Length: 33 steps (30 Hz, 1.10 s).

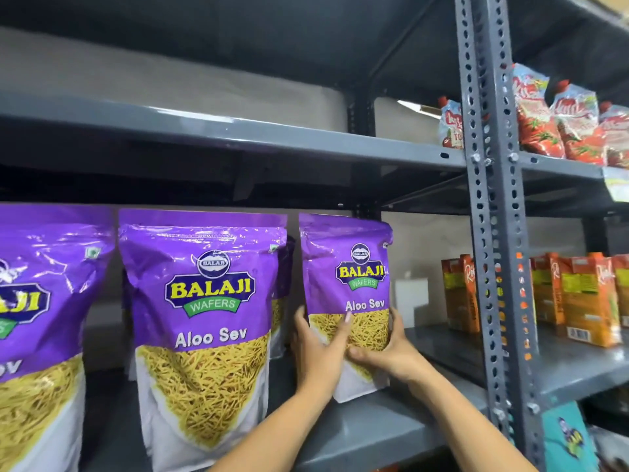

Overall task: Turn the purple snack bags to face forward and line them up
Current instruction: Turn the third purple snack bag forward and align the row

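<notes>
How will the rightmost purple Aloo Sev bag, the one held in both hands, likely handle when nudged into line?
The rightmost purple bag looks glossy, so it may slip under the left hand and right hand. Its film is creased, so it probably flexes rather than staying stiff. Tall on a narrow base, it seems apt to tip on the shelf.

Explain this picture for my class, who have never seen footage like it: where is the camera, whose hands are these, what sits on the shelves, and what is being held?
The one picture comes from a camera worn on a person's head, looking at grey metal shelving. No machine is involved. The bare left hand and right hand grip the lower sides of a glossy purple Aloo Sev snack bag, front label facing out. Two larger-looking purple bags of the same kind, one in the middle and one cut off at the left edge, also face forward. Orange cartons stand to the right, and red spouted pouches sit one shelf higher.
</notes>
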Each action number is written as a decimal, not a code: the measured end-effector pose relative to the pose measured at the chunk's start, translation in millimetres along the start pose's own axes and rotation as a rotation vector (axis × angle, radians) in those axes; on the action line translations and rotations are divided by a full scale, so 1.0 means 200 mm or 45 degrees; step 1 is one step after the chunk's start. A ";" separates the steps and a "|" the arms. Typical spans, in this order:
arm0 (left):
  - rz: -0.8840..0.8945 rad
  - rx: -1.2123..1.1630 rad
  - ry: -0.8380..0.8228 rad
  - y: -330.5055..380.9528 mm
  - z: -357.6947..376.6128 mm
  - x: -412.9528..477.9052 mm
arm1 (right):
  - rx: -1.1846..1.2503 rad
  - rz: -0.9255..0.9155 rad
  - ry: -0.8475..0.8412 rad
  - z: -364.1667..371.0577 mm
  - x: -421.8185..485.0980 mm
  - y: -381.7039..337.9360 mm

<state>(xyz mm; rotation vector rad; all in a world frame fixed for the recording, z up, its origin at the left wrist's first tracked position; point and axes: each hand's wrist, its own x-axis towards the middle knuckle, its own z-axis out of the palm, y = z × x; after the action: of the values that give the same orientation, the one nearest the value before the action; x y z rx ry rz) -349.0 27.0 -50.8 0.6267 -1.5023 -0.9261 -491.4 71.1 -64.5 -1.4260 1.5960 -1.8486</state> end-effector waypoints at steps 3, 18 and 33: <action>0.030 0.023 -0.074 0.06 0.00 0.00 | 0.022 -0.051 -0.092 -0.01 -0.01 -0.04; 0.000 0.131 -0.179 0.04 -0.06 -0.04 | -0.040 -0.132 -0.083 0.02 -0.17 -0.10; 0.230 0.258 -0.075 0.19 -0.22 -0.31 | -0.219 -0.096 0.141 0.07 -0.40 -0.22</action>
<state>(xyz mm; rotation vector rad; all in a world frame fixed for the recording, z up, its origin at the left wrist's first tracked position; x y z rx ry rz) -292.6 89.8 -53.8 0.6013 -1.6896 -0.6641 -428.1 137.2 -65.7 -1.4966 1.8174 -1.9024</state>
